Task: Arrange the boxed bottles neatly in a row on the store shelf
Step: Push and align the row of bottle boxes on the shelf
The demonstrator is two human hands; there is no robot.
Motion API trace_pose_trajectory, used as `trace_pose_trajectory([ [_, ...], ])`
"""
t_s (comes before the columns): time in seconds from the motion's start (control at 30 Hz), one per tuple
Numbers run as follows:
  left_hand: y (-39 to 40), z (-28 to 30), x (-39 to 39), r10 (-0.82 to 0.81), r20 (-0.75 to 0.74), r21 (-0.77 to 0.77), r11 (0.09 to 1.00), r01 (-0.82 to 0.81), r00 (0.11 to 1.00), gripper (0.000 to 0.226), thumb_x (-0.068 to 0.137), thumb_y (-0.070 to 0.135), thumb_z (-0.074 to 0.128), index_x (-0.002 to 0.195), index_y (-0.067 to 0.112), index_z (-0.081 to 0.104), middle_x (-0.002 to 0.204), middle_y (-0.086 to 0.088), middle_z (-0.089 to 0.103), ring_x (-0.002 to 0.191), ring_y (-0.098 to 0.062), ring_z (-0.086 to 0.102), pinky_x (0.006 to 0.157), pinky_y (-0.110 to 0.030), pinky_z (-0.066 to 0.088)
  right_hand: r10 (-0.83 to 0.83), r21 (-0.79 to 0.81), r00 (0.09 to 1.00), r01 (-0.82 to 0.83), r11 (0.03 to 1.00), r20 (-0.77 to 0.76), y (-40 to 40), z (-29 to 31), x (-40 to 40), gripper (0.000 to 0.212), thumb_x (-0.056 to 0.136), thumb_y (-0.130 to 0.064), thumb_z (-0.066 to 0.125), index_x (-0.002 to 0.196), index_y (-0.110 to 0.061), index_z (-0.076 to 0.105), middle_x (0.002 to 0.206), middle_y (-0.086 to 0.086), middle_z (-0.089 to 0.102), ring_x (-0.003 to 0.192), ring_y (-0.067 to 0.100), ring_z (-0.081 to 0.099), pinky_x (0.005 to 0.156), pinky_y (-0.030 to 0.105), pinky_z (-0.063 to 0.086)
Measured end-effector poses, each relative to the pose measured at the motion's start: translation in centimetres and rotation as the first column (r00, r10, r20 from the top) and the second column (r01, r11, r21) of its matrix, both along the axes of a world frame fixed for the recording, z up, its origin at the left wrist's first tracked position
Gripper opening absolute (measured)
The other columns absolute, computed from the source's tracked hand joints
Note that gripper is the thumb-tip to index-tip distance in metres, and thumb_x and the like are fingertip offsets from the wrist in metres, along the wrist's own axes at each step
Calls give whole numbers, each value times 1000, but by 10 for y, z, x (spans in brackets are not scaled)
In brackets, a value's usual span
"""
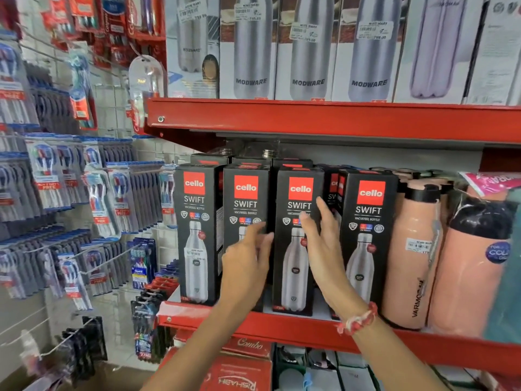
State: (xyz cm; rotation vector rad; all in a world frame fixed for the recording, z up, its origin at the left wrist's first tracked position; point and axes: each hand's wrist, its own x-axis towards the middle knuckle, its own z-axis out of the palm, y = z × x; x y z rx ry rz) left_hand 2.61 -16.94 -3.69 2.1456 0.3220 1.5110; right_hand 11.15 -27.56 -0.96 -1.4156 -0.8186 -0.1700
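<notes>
Several black Cello Swift boxed bottles stand upright in a front row on the red shelf point(282, 325). The third box point(296, 263) from the left sits between my hands. My left hand point(248, 258) rests flat with fingers apart on the second box point(245, 198), at the seam with the third. My right hand point(324, 244) lies along the third box's right edge, fingers spread, in the gap before the fourth box point(369, 230). The first box point(197, 230) stands at the row's left end. More boxes stand behind. Neither hand closes around anything.
Peach plastic bottles point(411, 249) crowd the shelf right of the boxes. An upper red shelf point(310, 119) carries Modware boxes point(251, 49). Toothbrush packs point(50, 179) hang on hooks at the left. Red boxes point(239, 371) sit on the level below.
</notes>
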Motion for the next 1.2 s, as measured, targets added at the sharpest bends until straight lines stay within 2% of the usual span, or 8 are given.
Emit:
trace_pose_trajectory([
  [0.1, 32, -1, -25, -14, 85, -77, 997, 21, 996, 29, 97, 29, 49, 120, 17, 60, 107, 2, 72, 99, -17, 68, 85, -33, 53, -206, 97, 972, 195, 976, 113, 21, -5, -27, 45, 96, -27, 51, 140, -23, 43, 149, 1, 31, 133, -3, 20, 96, -4, 9],
  [0.17, 55, -9, -42, -9, 133, -127, 992, 26, 991, 29, 97, 28, 46, 120, 17, 59, 114, 3, 66, 107, -17, 62, 94, -40, 51, -301, 165, 930, 270, 949, 210, 39, -17, -50, 40, 95, -20, 52, 135, -20, 47, 142, 4, 38, 135, 13, 28, 98, -1, 12],
  [0.33, 103, -30, -67, -50, 148, -400, 910, 106, 988, 47, 99, 44, 26, 140, 26, 39, 143, 7, 42, 135, -11, 37, 111, -34, 30, 246, -9, 969, -246, 969, -25, 103, -52, -91, 41, 95, -39, 49, 135, -39, 40, 148, -10, 37, 134, -5, 32, 108, 16, 28],
  [0.5, 137, -48, -70, -393, 116, -600, 704, 380, 912, 67, 83, 65, 8, 147, 46, 0, 161, 13, -3, 148, -10, 0, 121, -50, 7, 274, -97, 941, -297, 950, -199, 145, -78, -100, 70, 76, -79, 37, 138, -57, 12, 155, -29, 6, 141, -8, 7, 106, 21, 10],
  [0.67, 152, -61, -69, -585, 57, -666, 581, 468, 809, 68, 77, 68, 1, 143, 52, 5, 162, 13, 0, 149, -12, 0, 121, -51, 3, 308, -96, 926, -334, 938, -216, 153, -88, -102, 59, 81, -73, 34, 132, -66, 6, 144, -42, -1, 123, -32, 13, 108, 23, 9],
  [0.8, 155, -60, -82, -624, 51, -673, 556, 489, 780, 63, 71, 79, 2, 132, 63, 9, 162, 11, 3, 149, -16, 4, 121, -49, 6, 347, -146, 911, -383, 912, -222, 148, -88, -106, 91, 64, -90, 34, 140, -60, -5, 147, -39, -8, 108, -42, 13, 108, 31, 7],
  [1.03, 150, -63, -99, -634, -8, -651, 590, 478, 773, 68, 65, 88, 3, 130, 70, 6, 163, 9, 3, 149, -17, 2, 121, -53, 4, 357, -150, 890, -409, 900, -283, 138, -86, -109, 99, 53, -97, 30, 138, -62, -7, 132, -45, -4, 130, -2, 7, 118, 47, 5],
  [1.2, 150, -65, -100, -637, -32, -661, 592, 462, 770, 78, 72, 81, 2, 145, 53, 4, 163, 7, 7, 149, -18, 8, 121, -53, 8, 363, -187, 893, -418, 889, -266, 129, -83, -106, 57, 67, -88, 26, 119, -79, 7, 132, -47, 4, 142, 8, 10, 118, 50, 12],
])
